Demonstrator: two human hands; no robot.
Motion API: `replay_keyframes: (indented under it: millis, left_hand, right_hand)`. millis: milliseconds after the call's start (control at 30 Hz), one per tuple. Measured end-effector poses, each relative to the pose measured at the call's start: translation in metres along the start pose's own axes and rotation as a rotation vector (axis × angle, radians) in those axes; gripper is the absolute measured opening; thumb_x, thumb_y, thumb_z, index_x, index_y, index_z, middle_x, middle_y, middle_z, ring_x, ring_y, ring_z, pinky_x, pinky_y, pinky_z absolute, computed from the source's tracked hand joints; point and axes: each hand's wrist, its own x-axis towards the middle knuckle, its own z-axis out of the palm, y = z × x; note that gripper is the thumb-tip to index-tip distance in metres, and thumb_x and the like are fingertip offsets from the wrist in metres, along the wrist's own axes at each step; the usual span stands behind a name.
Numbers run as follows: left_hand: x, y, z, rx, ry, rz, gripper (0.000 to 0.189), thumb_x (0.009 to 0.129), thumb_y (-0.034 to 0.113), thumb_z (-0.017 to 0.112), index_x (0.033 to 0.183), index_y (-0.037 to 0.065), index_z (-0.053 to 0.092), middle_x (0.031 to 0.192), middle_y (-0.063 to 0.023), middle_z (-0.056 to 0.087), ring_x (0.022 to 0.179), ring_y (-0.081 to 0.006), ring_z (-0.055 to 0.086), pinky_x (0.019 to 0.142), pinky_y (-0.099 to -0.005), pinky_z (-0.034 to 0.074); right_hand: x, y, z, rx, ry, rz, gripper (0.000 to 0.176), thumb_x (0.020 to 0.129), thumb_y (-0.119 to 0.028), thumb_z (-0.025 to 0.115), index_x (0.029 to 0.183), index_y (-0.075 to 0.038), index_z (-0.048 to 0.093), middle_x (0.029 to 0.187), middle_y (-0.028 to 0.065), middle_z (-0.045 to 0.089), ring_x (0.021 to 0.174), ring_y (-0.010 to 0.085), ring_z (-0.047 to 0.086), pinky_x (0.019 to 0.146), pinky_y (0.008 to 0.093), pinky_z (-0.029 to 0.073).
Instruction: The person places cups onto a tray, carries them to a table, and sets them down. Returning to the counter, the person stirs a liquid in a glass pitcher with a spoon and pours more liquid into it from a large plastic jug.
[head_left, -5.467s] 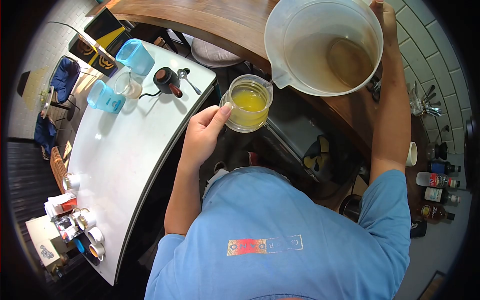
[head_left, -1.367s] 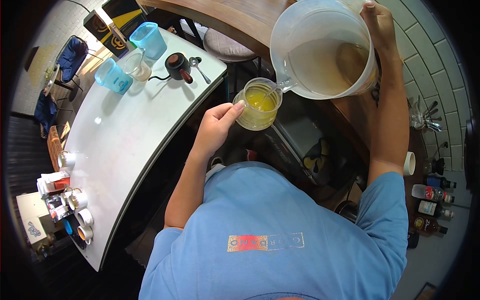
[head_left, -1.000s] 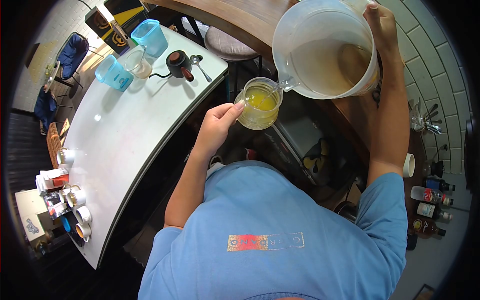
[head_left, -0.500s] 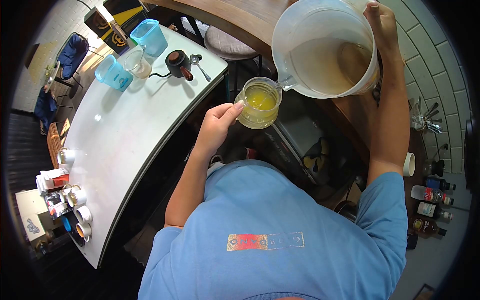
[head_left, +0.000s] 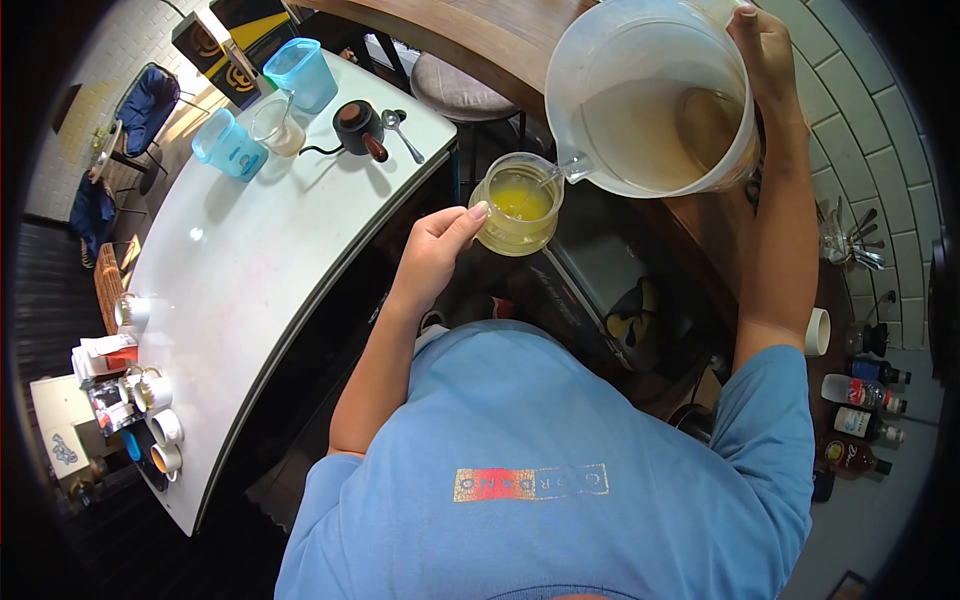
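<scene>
My left hand [head_left: 437, 250] is closed on the near left side of a small clear glass jar [head_left: 517, 238], thumb at its rim. Yellowish-green liquid stands in the jar. My right hand [head_left: 765, 50] grips a large translucent plastic pitcher [head_left: 610, 90] by its handle side at the upper right. The pitcher is tilted toward the jar, its spout at the jar's rim. A thin clear stream runs from the spout into the jar. Inside the pitcher lies a pale brownish liquid. Much of the handle is hidden.
On the white counter [head_left: 250, 260] stand a black kettle [head_left: 355, 127], a spoon [head_left: 403, 137], a clear measuring cup [head_left: 277, 128] and two blue containers [head_left: 302, 75]. Several cups [head_left: 166, 428] sit at its far-left end. Bottles [head_left: 855, 425] line the right side, near cutlery [head_left: 852, 240]. A stool [head_left: 462, 88] stands behind.
Both hands hold almost the same position, with the pitcher still tilted. Liquid continues to run into the jar; the view has shifted very slightly.
</scene>
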Motion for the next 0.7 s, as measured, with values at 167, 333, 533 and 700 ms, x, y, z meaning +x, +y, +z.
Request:
replay_keyframes:
  millis: [167,333,533,700]
  left_hand:
    - [0.000,0.001,0.000,0.006,0.003,-0.009,0.033,0.091,0.027,0.056,0.069,0.003,0.059,0.062,0.0065,0.040,0.061,-0.0032,0.033,0.056,-0.0212,0.027]
    - [0.000,0.000,-0.001,0.018,0.004,-0.006,0.033,0.091,0.027,0.056,0.069,0.003,0.058,0.062,0.0069,0.039,0.061,-0.0031,0.032,0.055,-0.0215,0.026]
    - [0.001,-0.004,-0.002,0.006,-0.006,0.005,0.033,0.091,0.027,0.056,0.069,0.003,0.058,0.062,0.0070,0.039,0.060,-0.0027,0.032,0.055,-0.0214,0.026]
    - [0.000,-0.005,0.000,0.010,0.007,0.008,0.034,0.092,0.027,0.056,0.067,0.004,0.057,0.061,0.0072,0.039,0.060,-0.0027,0.032,0.054,-0.0216,0.026]
  right_hand:
    - [-0.001,-0.003,0.000,-0.002,-0.006,0.021,0.067,0.082,-0.071,0.045,0.056,-0.010,0.049,0.052,-0.0080,0.040,0.047,0.0037,0.032,0.040,0.0250,0.021]
    - [0.002,0.022,0.002,0.011,-0.012,-0.014,0.067,0.082,-0.071,0.044,0.056,-0.009,0.049,0.052,-0.0081,0.039,0.047,0.0036,0.031,0.040,0.0247,0.021]
    - [0.000,-0.001,0.001,0.004,-0.031,0.000,0.068,0.080,-0.072,0.045,0.057,-0.009,0.050,0.052,-0.0078,0.040,0.048,0.0036,0.032,0.040,0.0250,0.021]
    - [0.000,-0.004,0.008,0.049,0.012,-0.053,0.068,0.079,-0.073,0.047,0.055,-0.009,0.048,0.052,-0.0084,0.039,0.047,0.0034,0.031,0.039,0.0247,0.021]
